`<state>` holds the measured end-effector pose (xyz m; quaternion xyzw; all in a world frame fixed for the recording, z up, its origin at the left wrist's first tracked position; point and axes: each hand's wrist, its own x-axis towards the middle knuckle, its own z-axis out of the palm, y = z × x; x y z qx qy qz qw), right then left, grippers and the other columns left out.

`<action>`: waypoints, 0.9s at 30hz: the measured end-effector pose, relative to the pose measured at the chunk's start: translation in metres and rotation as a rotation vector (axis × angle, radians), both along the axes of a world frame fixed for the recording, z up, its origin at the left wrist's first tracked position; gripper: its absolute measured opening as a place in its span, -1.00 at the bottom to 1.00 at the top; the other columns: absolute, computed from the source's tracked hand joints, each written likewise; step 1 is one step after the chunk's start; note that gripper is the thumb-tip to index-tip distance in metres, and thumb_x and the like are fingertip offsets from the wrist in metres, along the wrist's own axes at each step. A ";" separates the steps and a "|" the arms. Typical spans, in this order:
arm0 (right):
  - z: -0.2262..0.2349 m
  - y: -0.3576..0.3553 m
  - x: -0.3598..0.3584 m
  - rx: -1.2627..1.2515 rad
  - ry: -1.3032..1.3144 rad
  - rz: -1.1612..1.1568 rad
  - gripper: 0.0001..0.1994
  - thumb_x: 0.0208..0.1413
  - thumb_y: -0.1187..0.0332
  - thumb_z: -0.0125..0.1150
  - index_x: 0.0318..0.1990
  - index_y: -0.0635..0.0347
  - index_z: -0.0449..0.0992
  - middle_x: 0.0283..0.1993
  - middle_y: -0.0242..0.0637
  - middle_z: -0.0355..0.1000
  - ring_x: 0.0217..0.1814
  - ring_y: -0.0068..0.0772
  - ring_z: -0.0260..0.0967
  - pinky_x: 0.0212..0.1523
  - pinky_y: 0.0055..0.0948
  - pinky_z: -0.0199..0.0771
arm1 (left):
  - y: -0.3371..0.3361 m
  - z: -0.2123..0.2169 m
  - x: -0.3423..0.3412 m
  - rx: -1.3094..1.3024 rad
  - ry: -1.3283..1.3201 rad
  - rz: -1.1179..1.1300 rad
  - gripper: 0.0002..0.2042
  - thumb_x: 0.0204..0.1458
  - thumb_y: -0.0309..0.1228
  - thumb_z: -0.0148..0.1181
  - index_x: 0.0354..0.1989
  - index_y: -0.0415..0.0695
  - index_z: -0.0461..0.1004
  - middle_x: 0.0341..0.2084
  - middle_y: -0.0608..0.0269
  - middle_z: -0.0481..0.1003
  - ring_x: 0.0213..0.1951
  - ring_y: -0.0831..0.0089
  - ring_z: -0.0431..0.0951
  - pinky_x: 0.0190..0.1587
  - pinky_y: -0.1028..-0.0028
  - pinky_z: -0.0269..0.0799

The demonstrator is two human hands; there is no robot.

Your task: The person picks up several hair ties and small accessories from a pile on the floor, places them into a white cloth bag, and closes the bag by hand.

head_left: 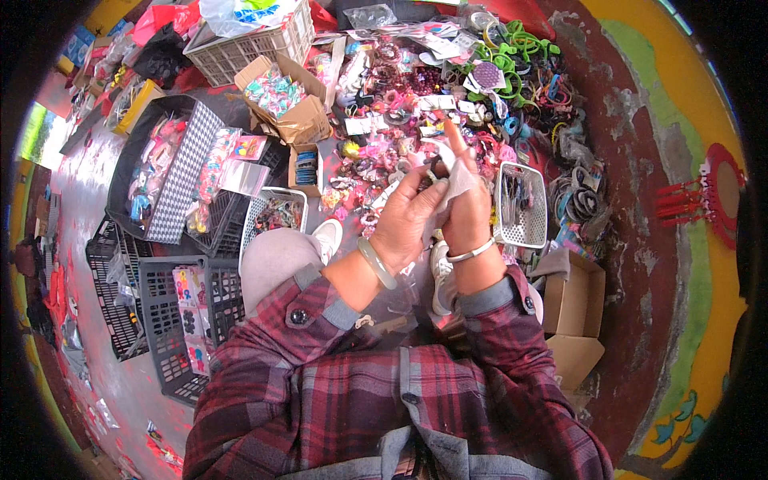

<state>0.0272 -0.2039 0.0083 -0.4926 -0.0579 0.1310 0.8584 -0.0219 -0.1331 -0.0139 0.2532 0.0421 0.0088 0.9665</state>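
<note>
Above a large heap of hair accessories (pixel 392 152), my two hands meet at a crumpled piece of thin whitish material (pixel 459 181), which could be a small plastic bag or tissue. The fingers and thumb of my left hand (pixel 398 226) are closed on its left side, by a small dark item (pixel 437 167) that I cannot make out. My right hand (pixel 467 218) holds the material from the right, its index finger stretched out past it. A pale bangle (pixel 377 264) circles my left wrist and a silvery bangle (pixel 471 250) my right.
White plastic baskets (pixel 520 205) flank my knees. To the left stand an open carton (pixel 290 114) of small packets, a smaller box (pixel 306 170), a black case (pixel 178 172) and dark crates (pixel 165 328). Green hair bands (pixel 516 64) lie far right; an open cardboard box (pixel 578 308) is near right.
</note>
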 end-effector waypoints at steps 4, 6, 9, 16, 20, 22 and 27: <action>-0.006 -0.012 0.012 0.429 0.041 0.078 -0.44 0.22 -0.01 -0.31 0.22 0.20 0.10 0.21 -0.14 0.16 0.13 -0.26 0.20 0.09 -0.33 0.25 | 0.015 0.006 0.008 -0.136 0.073 -0.007 -0.82 0.08 -0.44 0.04 -0.14 -0.13 0.39 -0.23 0.22 0.46 -0.18 0.39 0.48 -0.12 0.35 0.44; -0.010 -0.020 0.017 0.638 0.038 0.232 -0.44 0.22 -0.01 -0.32 0.24 0.15 0.06 0.22 -0.10 0.13 0.14 -0.22 0.19 0.09 -0.27 0.25 | 0.024 0.001 0.010 -0.238 0.054 -0.023 -0.78 0.06 -0.44 0.05 -0.11 -0.20 0.37 -0.20 0.14 0.45 -0.12 0.32 0.45 -0.05 0.32 0.39; -0.001 -0.020 0.016 0.613 0.081 0.123 -0.45 0.22 -0.03 -0.36 0.26 0.09 0.01 0.25 -0.04 0.08 0.16 -0.13 0.17 0.11 -0.19 0.24 | 0.031 0.005 0.014 -0.380 0.081 -0.001 -0.79 0.03 -0.46 0.08 -0.16 -0.25 0.38 -0.24 0.07 0.44 -0.15 0.24 0.45 -0.06 0.29 0.40; 0.025 -0.025 0.014 0.458 -0.041 -0.038 -0.45 0.21 0.00 -0.37 0.23 0.16 0.09 0.26 -0.05 0.07 0.23 -0.09 0.12 0.20 -0.20 0.12 | 0.043 -0.021 0.015 -0.478 -0.035 -0.133 -0.72 0.03 -0.33 0.05 -0.13 -0.23 0.36 -0.25 0.10 0.45 -0.20 0.23 0.47 -0.10 0.30 0.41; 0.028 -0.002 -0.003 -0.569 -0.622 -0.076 -0.55 0.17 0.08 -0.15 0.08 0.18 0.30 0.09 -0.06 0.26 0.11 -0.20 0.25 0.10 -0.29 0.22 | 0.017 -0.008 0.006 -0.229 0.215 -0.119 -0.69 0.10 -0.17 -0.05 -0.14 -0.13 0.36 -0.30 0.21 0.45 -0.24 0.35 0.47 -0.15 0.39 0.41; -0.005 0.001 -0.002 -0.869 -1.025 -0.196 -0.65 0.17 0.17 -0.07 -0.02 0.19 0.40 -0.16 -0.10 0.44 -0.16 -0.37 0.41 -0.10 -0.43 0.35 | 0.004 0.013 -0.002 -0.232 0.127 -0.055 -0.68 0.15 -0.19 -0.14 -0.05 -0.13 0.32 -0.23 0.28 0.42 -0.19 0.44 0.45 -0.11 0.46 0.39; -0.013 -0.002 -0.005 -0.431 -0.227 -0.045 -0.61 0.22 0.15 -0.18 -0.10 0.27 0.47 -0.24 -0.25 0.47 -0.22 -0.48 0.40 -0.19 -0.55 0.33 | 0.007 0.004 0.000 0.145 0.002 -0.109 -0.69 0.15 -0.25 -0.09 0.02 -0.09 0.30 -0.17 0.28 0.40 -0.16 0.50 0.43 -0.10 0.48 0.37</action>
